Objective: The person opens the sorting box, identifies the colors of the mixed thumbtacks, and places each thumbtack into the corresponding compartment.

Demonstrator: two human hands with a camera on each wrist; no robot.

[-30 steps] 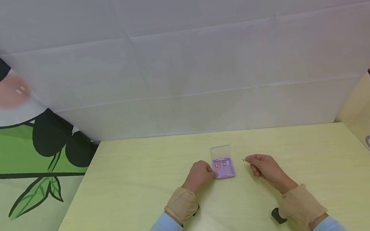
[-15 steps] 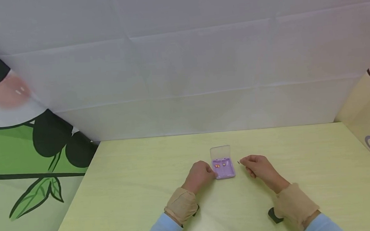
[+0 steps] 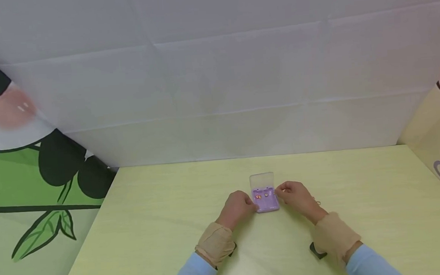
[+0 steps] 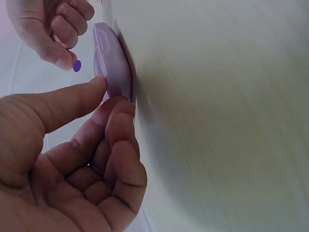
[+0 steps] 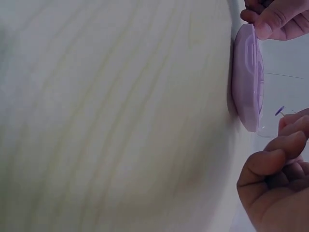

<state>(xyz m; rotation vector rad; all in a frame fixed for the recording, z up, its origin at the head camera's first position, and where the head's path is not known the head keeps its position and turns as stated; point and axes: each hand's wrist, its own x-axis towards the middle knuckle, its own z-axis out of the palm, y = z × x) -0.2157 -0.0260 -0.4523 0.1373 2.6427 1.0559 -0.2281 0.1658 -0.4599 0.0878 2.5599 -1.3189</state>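
Note:
A small lilac case [image 3: 267, 205] lies on the table with its clear lid [image 3: 262, 180] raised at the back. Two tiny gold-and-orange pieces [image 3: 259, 197] sit in its rear compartments; their kind is too small to tell. My left hand [image 3: 237, 208] pinches the case's front left edge between thumb and fingers. Beyond the opposite side, my right hand [image 3: 297, 198] pinches a stud earring [image 4: 77, 65] with a flat purple head and a thin post. In the right wrist view, the earring stands clear of the case, a little above its rim.
A tiny gold-coloured piece [image 3: 318, 202] shows beside my right wrist. The pale wooden table [image 3: 153, 221] stretches to both sides. Behind it rises a white cloth wall [image 3: 217, 91], with printed panels at left and right.
My right hand has moved left with the stud earring, up to the right side of the case. The tiny piece by my right wrist has come into view. My left hand holds still.

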